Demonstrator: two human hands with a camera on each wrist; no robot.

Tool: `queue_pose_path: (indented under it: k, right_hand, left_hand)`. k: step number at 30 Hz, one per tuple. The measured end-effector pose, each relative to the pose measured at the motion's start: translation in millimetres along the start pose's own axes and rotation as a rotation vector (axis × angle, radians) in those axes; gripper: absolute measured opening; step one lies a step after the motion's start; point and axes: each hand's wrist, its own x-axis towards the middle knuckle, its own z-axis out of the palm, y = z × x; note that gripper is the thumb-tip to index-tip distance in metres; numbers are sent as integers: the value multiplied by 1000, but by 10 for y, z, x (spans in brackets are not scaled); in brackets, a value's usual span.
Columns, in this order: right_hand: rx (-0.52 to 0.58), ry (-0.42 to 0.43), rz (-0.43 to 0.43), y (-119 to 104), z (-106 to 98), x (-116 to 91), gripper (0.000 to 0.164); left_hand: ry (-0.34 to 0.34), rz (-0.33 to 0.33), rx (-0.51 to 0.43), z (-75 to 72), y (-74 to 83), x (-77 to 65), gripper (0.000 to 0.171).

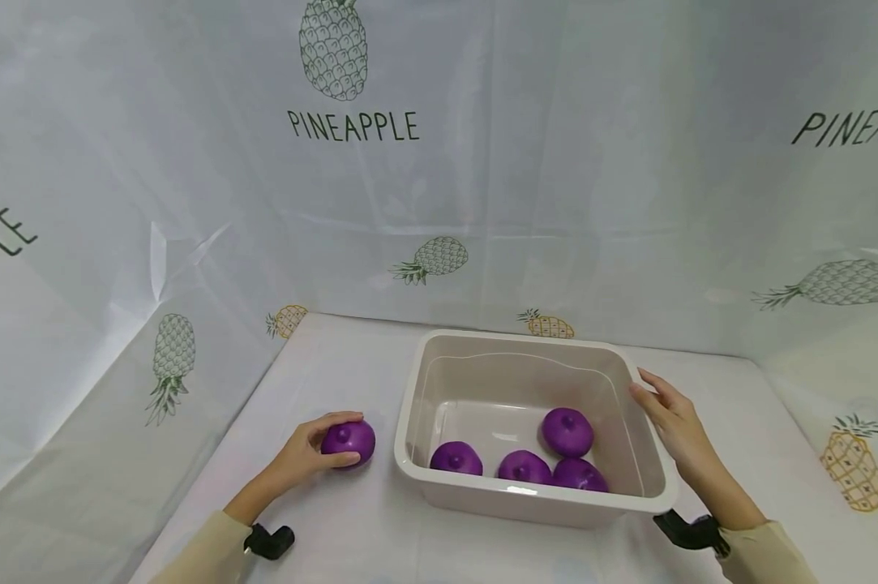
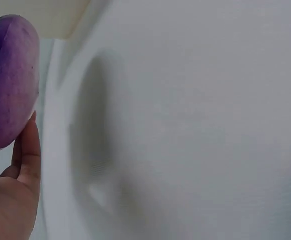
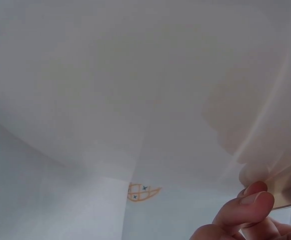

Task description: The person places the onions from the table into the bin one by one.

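A round, slightly flattened purple onion [image 1: 349, 443] with a small nub on top is gripped by my left hand [image 1: 289, 469], left of the bin. The left wrist view shows the same onion [image 2: 14, 82] above the white surface, its shadow apart from it. My right hand [image 1: 675, 426] holds the right rim of a beige plastic bin [image 1: 533, 496], thumb over the edge and fingers outside. Curled fingers [image 3: 250, 207] meet the bin's edge in the right wrist view. Inside the bin lie several more purple onions, one onion [image 1: 567, 431] toward the right and another onion [image 1: 456, 458] at the front left.
A white-covered table [image 1: 322, 357] lies under the bin. White sheeting [image 1: 555, 162] printed with pineapples stands behind the table and along its sides. Black wrist mounts [image 1: 269, 542] stick out beside both forearms.
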Motion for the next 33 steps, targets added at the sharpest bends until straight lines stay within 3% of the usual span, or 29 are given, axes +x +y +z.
queue_pose_path:
  k: [6, 15, 23, 33]
  right_hand:
    - [-6, -9, 11, 2, -11, -2, 58]
    - [-19, -9, 13, 1, -16, 2, 59]
    - [-3, -9, -1, 12, -4, -1, 58]
    - [-16, -10, -13, 2, -19, 5, 56]
  left_hand:
    - [73, -51, -10, -136, 169, 137, 58]
    - [110, -76, -21, -275, 628, 378, 56]
    - [93, -66, -73, -332, 961, 581, 56]
    - [26, -54, -77, -245, 1307, 866, 58]
